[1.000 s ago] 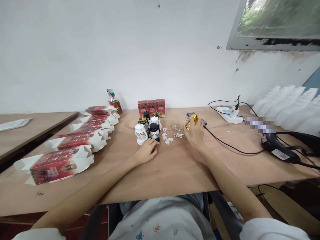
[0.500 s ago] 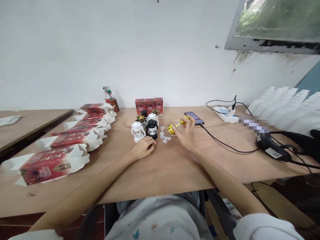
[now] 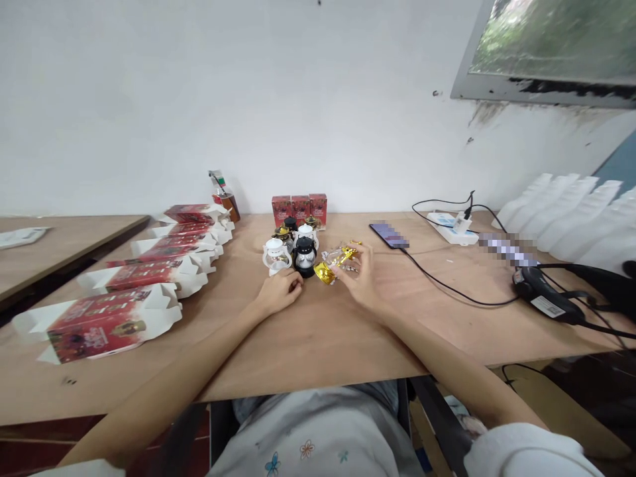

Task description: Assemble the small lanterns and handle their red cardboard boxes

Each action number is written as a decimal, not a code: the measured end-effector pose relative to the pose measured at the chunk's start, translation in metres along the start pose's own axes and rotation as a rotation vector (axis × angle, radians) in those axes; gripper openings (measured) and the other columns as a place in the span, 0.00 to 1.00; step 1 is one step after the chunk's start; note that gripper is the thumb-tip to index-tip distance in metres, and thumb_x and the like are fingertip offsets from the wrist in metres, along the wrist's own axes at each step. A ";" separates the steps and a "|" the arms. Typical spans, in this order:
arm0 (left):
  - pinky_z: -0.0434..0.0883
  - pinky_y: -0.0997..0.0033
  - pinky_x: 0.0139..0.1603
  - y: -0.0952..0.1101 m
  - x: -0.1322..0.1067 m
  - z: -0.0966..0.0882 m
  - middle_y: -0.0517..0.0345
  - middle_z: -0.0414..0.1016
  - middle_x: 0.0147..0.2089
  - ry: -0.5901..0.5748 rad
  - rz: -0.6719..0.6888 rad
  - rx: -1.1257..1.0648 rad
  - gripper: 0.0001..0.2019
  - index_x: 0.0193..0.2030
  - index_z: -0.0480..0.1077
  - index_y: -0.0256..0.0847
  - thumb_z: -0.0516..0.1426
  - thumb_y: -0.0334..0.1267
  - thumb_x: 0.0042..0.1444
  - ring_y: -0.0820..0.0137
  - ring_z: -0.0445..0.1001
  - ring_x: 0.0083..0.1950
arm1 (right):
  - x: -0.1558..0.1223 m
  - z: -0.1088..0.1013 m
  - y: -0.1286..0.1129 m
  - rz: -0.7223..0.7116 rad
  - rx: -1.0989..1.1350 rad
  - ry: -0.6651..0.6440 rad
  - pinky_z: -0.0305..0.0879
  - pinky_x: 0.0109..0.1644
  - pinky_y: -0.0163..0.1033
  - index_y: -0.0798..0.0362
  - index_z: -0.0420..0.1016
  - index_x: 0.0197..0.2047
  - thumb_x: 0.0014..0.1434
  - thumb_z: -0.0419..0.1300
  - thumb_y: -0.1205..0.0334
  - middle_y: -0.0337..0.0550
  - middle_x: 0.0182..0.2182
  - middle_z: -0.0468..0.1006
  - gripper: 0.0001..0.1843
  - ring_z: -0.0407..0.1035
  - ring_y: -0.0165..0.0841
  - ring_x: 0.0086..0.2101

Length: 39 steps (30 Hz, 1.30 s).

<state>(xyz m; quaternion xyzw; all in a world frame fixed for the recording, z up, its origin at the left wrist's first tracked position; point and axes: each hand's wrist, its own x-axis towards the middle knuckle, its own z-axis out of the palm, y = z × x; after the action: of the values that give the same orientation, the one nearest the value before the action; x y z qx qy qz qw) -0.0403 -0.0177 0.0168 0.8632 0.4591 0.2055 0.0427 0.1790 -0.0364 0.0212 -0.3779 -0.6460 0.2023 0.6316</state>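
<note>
1. The gold lantern (image 3: 334,264) lies tilted on its side in the middle of the frame, pinched in the fingers of the right hand (image 3: 362,278). A second ago that hand held it farther right, beside the phone (image 3: 389,235); it has since been carried leftward to just beside the standing lanterns.
2. The left hand (image 3: 279,293) is loosely curled with its knuckles on the table (image 3: 318,344), grasping nothing. It has barely moved and sits just in front of the black lantern (image 3: 305,256) and the white lantern (image 3: 276,254).
3. The gold piece now nearly touches the black lantern's base, so both hands are close around it.
4. Behind the cluster stand three small red boxes (image 3: 299,209).
5. Flat unfolded cartons (image 3: 149,271) run down the left of the frame.
6. A power strip (image 3: 450,220) sits at the right.
</note>
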 end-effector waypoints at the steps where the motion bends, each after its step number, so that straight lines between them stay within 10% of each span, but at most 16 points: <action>1: 0.63 0.71 0.33 0.000 -0.001 0.000 0.57 0.71 0.32 0.008 0.009 -0.042 0.07 0.34 0.69 0.41 0.50 0.35 0.52 0.69 0.68 0.33 | -0.001 0.001 0.001 0.001 0.018 -0.010 0.69 0.50 0.44 0.45 0.61 0.51 0.49 0.65 0.55 0.47 0.54 0.55 0.27 0.60 0.38 0.53; 7: 0.66 0.73 0.31 0.017 -0.012 0.005 0.57 0.71 0.38 0.082 -0.019 -0.638 0.19 0.50 0.60 0.40 0.55 0.45 0.53 0.73 0.69 0.32 | -0.005 0.009 0.006 0.034 0.157 -0.060 0.71 0.48 0.45 0.44 0.63 0.48 0.45 0.68 0.55 0.44 0.54 0.55 0.27 0.62 0.37 0.51; 15: 0.68 0.71 0.34 0.034 -0.010 0.006 0.59 0.70 0.34 0.001 -0.229 -1.158 0.19 0.39 0.65 0.38 0.59 0.51 0.48 0.71 0.71 0.34 | -0.015 0.014 -0.002 0.048 0.240 -0.205 0.71 0.49 0.43 0.45 0.59 0.46 0.47 0.67 0.57 0.46 0.58 0.52 0.26 0.60 0.37 0.55; 27: 0.67 0.70 0.36 0.040 -0.022 0.003 0.59 0.69 0.36 0.361 -0.144 -0.515 0.19 0.38 0.59 0.40 0.62 0.41 0.43 0.70 0.69 0.35 | -0.012 0.010 -0.009 -0.210 -0.221 -0.178 0.55 0.61 0.49 0.49 0.69 0.37 0.55 0.61 0.56 0.47 0.52 0.57 0.08 0.56 0.39 0.58; 39: 0.68 0.69 0.37 0.032 -0.021 0.001 0.56 0.67 0.40 0.459 -0.092 -0.397 0.20 0.43 0.59 0.40 0.60 0.42 0.46 0.69 0.68 0.37 | -0.002 0.005 -0.003 0.062 -0.072 0.057 0.68 0.44 0.41 0.51 0.69 0.33 0.58 0.55 0.51 0.46 0.46 0.62 0.12 0.63 0.36 0.48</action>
<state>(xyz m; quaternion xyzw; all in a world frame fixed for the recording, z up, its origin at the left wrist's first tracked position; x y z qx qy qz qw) -0.0258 -0.0530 0.0178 0.7475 0.4463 0.4784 0.1150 0.1731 -0.0387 0.0212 -0.4261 -0.6224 0.1876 0.6292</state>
